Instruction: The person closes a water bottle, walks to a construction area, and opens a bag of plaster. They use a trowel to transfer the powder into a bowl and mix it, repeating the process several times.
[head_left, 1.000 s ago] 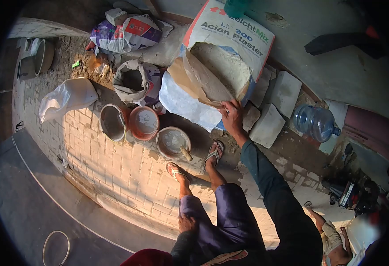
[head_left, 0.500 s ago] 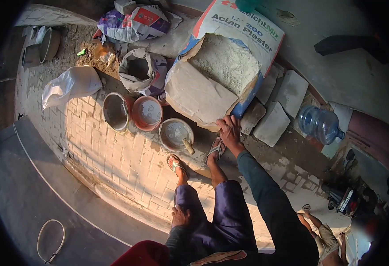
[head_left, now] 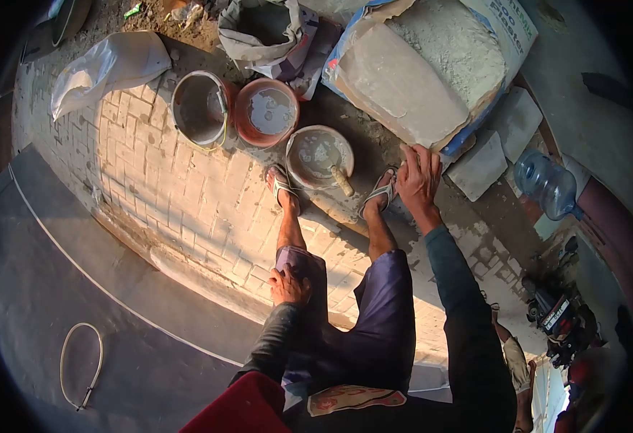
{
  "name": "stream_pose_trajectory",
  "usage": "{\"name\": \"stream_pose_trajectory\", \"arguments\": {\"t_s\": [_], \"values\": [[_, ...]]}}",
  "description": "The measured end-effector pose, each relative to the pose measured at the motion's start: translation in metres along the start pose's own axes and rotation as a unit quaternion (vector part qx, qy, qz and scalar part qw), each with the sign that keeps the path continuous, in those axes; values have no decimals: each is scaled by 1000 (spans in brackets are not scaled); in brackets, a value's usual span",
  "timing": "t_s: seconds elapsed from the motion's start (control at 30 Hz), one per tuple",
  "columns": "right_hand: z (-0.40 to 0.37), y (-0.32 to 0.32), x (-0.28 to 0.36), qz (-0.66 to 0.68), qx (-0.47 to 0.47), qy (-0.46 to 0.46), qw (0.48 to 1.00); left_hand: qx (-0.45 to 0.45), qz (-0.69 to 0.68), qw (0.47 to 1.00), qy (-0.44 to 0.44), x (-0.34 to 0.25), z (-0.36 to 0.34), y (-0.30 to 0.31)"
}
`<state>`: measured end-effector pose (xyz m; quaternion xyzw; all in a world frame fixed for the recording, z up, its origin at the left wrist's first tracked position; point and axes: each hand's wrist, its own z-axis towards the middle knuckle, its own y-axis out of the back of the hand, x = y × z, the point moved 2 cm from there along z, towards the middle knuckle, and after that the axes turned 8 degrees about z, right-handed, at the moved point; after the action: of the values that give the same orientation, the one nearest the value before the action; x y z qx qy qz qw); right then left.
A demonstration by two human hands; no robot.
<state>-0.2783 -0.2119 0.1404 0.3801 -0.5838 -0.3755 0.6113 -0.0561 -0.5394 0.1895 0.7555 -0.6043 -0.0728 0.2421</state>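
Observation:
My right hand (head_left: pixel 420 182) grips the lower edge of an opened plaster bag (head_left: pixel 403 79), fingers closed over its brown paper. Pale powder (head_left: pixel 450 50) fills the bag's opening. Resting on my left knee, my left hand (head_left: pixel 289 286) has its fingers apart and holds nothing. Between my sandalled feet and the bag is a round bowl (head_left: pixel 294 173) with grey residue and a tool handle (head_left: pixel 342 181) over its rim. To its left are a reddish bowl (head_left: pixel 267 112) and a dark bucket (head_left: pixel 199 108) with a yellowish handle.
An opened sack (head_left: pixel 266 29) stands behind the bowls, with a white plastic sack (head_left: pixel 114 65) to the left. Slabs (head_left: pixel 480 164) and a water bottle (head_left: pixel 547 185) are at right. Another person (head_left: pixel 516 361) is at lower right. A hose loop (head_left: pixel 82 364) lies lower left.
The view has tilted down, so the bag, bowls and sacks appear higher. My right hand stays at the bag's edge, and my left hand is still on my knee.

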Motion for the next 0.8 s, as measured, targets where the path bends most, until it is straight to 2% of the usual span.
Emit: {"name": "stream_pose_trajectory", "arguments": {"t_s": [0.07,0.1,0.17,0.2,0.27,0.3,0.37,0.43,0.5,0.53,0.6,0.67,0.7,0.77,0.8], "values": [[-26,-40,28,117,21,-25,993,-19,2,1000,-22,14,1,18],[-42,-79,32,165,108,-53,979,-10,0,1000,-21,25,1,20],[-68,-157,42,131,237,-89,958,-6,-18,999,-42,43,6,23],[-80,-198,41,132,240,-89,958,2,-12,999,-42,50,8,25],[-97,-271,35,-58,276,-147,948,-1,-7,999,-48,63,11,22],[-94,-289,35,-57,282,-148,946,-6,-4,998,-56,68,11,21],[-92,-308,41,-85,408,-233,879,0,16,998,-64,73,12,23],[-86,-292,51,-92,417,-203,881,-13,-3,998,-61,74,9,27],[-80,-274,55,-26,373,-259,891,6,-26,998,-58,75,12,29],[-77,-258,55,-57,361,-183,913,9,-24,998,-58,76,14,27],[-72,-242,39,-102,370,-163,909,15,-26,998,-57,78,14,26],[-63,-232,42,-226,324,-113,912,12,-33,998,-50,77,14,26],[-58,-232,44,-226,324,-111,912,12,-35,998,-48,77,14,28],[-55,-246,26,-288,277,9,917,28,-44,998,-44,75,15,29],[-62,-255,18,-296,292,53,908,25,-45,998,-38,75,15,29]]}}
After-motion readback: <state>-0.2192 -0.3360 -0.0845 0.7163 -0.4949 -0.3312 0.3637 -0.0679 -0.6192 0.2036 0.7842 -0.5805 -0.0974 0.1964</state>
